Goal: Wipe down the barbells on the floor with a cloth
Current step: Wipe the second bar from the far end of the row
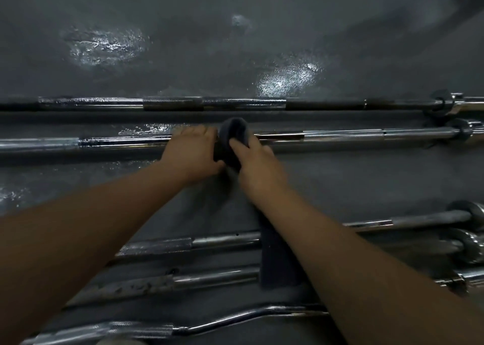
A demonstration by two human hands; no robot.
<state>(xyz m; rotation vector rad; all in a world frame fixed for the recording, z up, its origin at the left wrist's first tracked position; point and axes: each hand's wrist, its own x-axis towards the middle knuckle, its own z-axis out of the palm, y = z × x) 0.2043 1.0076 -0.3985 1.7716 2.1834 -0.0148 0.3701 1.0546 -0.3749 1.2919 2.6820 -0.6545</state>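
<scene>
"Chrome all over, then? Which bar had the cloth on it?"

"The second barbell from the far side. A dark grey cloth was bunched over its shaft, right between the two grips."

"What were the grips doing?"

"The right grip was clenched on the cloth, fingers curled over the wad and pressing it onto the shaft. The left grip sat just left of it, touching the cloth. Its fingers were wrapped over the bare shaft of the same barbell."

"And around them?"

"Beyond both grips lay the far barbell, parallel, with its collar well off to the right of the right grip. Past that, the grey floor showed shiny patches. On the near side of the grips, under the forearms, lay straight bars and, closest of all, a curl bar with a wavy shaft."

"Anything else dark?"

"A dark strip lay across the straight bars below the right forearm. Blur under the right grip hid whether it joined the cloth."
</scene>
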